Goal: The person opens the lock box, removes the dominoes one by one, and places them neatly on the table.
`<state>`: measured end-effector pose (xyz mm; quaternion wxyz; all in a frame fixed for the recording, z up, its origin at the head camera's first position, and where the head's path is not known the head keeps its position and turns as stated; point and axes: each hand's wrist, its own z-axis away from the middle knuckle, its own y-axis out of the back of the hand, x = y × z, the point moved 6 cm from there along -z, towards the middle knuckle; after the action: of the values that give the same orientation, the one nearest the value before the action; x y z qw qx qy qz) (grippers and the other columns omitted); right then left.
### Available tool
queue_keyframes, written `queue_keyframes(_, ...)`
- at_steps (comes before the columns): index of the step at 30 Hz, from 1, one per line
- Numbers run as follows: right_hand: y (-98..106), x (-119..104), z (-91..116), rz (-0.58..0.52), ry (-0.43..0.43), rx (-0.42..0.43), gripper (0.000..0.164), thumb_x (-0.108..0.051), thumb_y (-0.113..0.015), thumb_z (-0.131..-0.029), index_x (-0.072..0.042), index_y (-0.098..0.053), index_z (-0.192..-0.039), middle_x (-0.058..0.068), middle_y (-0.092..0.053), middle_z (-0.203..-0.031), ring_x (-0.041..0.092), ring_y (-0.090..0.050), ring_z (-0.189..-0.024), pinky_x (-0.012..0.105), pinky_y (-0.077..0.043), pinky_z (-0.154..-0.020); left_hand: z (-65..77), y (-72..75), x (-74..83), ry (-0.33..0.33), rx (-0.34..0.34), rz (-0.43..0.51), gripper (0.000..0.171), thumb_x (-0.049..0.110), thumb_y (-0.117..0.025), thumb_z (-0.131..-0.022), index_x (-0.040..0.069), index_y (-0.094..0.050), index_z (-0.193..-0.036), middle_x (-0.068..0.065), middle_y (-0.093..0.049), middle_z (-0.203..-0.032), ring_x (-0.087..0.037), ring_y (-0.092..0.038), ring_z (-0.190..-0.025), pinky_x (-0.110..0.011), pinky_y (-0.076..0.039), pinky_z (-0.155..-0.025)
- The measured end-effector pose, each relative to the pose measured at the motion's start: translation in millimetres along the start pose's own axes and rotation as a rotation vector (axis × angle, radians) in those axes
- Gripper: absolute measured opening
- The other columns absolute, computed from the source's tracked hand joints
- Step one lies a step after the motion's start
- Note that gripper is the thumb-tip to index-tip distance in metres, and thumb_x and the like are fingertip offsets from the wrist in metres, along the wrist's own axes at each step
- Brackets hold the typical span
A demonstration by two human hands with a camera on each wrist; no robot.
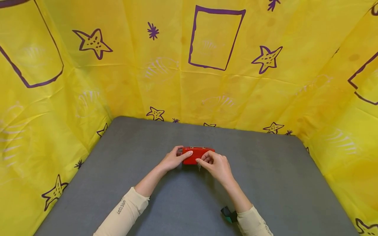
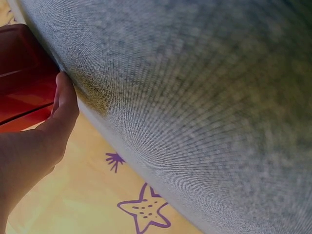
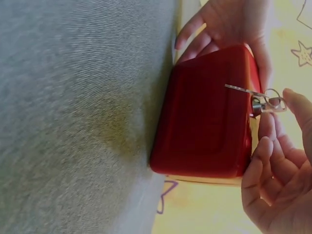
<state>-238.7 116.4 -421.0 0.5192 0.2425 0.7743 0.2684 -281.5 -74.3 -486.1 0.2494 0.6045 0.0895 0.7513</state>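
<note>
A red cash box [image 1: 189,160] with a handle on its top stands on the grey table. My left hand [image 1: 172,160] grips its left end, thumb over the top front and fingers behind; the left wrist view shows fingers along the side of the box [image 2: 24,100]. A small key [image 3: 276,106] sits in the lock [image 3: 256,105] on the box's face. At the key's head, my right hand [image 1: 219,165] pinches with thumb and index finger, the other fingers curled loosely beside the box. A second key [image 3: 238,88] hangs from the same ring [image 3: 273,93].
The grey table [image 1: 141,137] has rounded far corners. Yellow cloth [image 1: 165,88] with purple starfish drawings surrounds its back and sides. A black and green strap [image 1: 229,215] is beside my right forearm.
</note>
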Motion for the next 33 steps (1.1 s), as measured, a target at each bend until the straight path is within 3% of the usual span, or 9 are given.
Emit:
queue_keyframes(6,3.6,0.0,5.8,-0.063,0.131,0.015,0.027,-0.022,-0.085,-0.077,-0.015,-0.069,-0.098,-0.006,-0.064,-0.084,0.010,-0.053,-0.066,0.024,-0.049,-0.060,-0.2,-0.8,1.6,0.008,0.007,-0.015,0.087,0.066,-0.060,-0.084,0.008,-0.039,-0.146,-0.018,-0.054,-0.134,-0.035,-0.054,-0.118,-0.055,-0.044,-0.097)
queue_keyframes(11,4.0,-0.2,10.4,-0.068,0.219,-0.014,0.031,-0.019,-0.083,-0.079,-0.013,-0.071,-0.106,-0.003,-0.066,-0.100,0.013,-0.059,-0.078,0.025,-0.054,-0.069,-0.8,-1.5,1.0,0.007,0.005,-0.008,0.088,0.066,-0.061,-0.084,0.007,-0.039,-0.145,-0.018,-0.054,-0.134,-0.034,-0.054,-0.117,-0.055,-0.045,-0.096)
queue_keyframes(24,2.3,0.3,11.5,-0.092,0.262,-0.039,0.025,-0.017,-0.081,-0.081,-0.014,-0.072,-0.104,-0.003,-0.068,-0.098,0.012,-0.062,-0.081,0.027,-0.056,-0.072,-0.9,-0.6,0.0,0.001,0.002,-0.003,0.087,0.066,-0.061,-0.084,0.007,-0.039,-0.145,-0.018,-0.054,-0.135,-0.034,-0.054,-0.117,-0.055,-0.045,-0.096)
queue_keyframes(33,2.2,1.2,12.0,-0.082,0.242,-0.036,0.023,-0.017,-0.082,-0.080,-0.016,-0.071,-0.100,-0.007,-0.066,-0.095,0.011,-0.060,-0.079,0.029,-0.056,-0.070,-0.2,-1.0,0.1,0.010,-0.001,-0.001,0.088,0.066,-0.061,-0.083,0.008,-0.039,-0.146,-0.017,-0.054,-0.135,-0.034,-0.053,-0.118,-0.055,-0.045,-0.097)
